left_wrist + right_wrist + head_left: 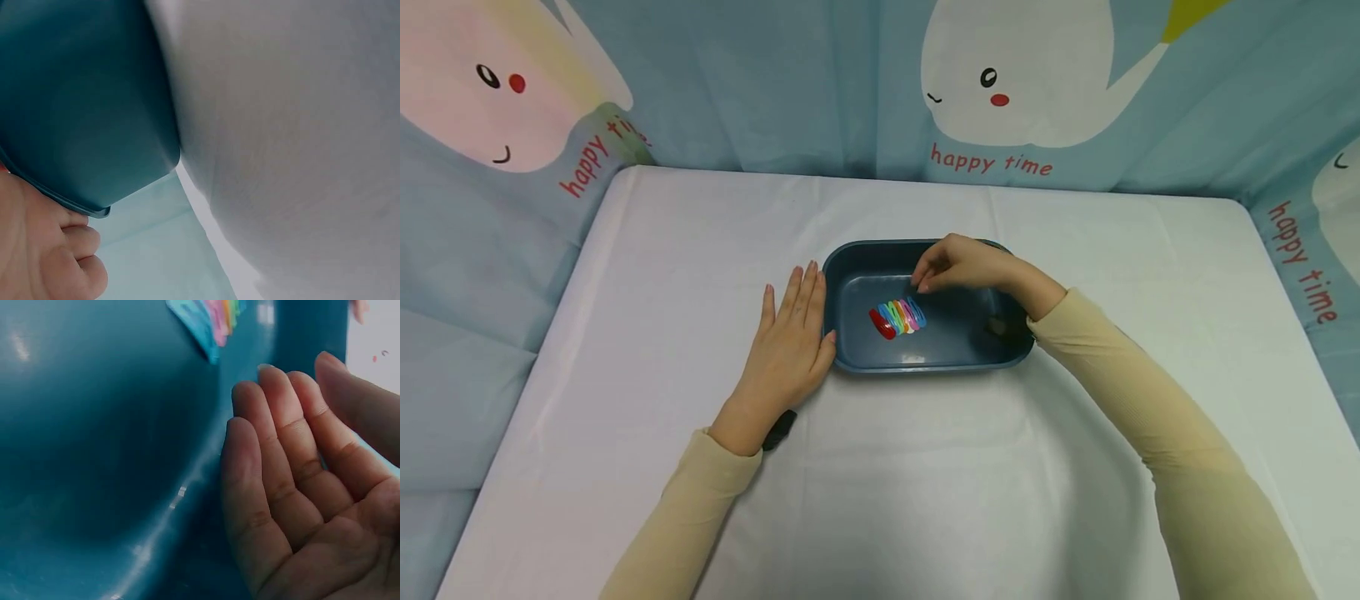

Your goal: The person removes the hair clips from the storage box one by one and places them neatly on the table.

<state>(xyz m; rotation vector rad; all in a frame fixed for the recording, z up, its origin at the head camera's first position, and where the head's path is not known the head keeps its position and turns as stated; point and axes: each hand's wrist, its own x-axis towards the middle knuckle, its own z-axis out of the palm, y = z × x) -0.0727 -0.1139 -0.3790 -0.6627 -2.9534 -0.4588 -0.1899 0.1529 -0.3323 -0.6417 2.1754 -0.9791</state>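
Note:
A dark blue rectangular plastic basin stands on the table. Inside it, slightly left of centre, lies a slanted row of slim, brightly coloured pieces that look like snap hair clips, a red one at the left end. My left hand lies along the basin's left side with straight fingers; in the left wrist view this hand touches the rim. Over the inside of the basin, just behind the clips, hovers my right hand. Its fingers are gently bent, with nothing between them and the thumb.
A white cloth covers the table around the basin. Light blue curtains with whale prints hang behind and at both sides. A small black device sits at the left wrist.

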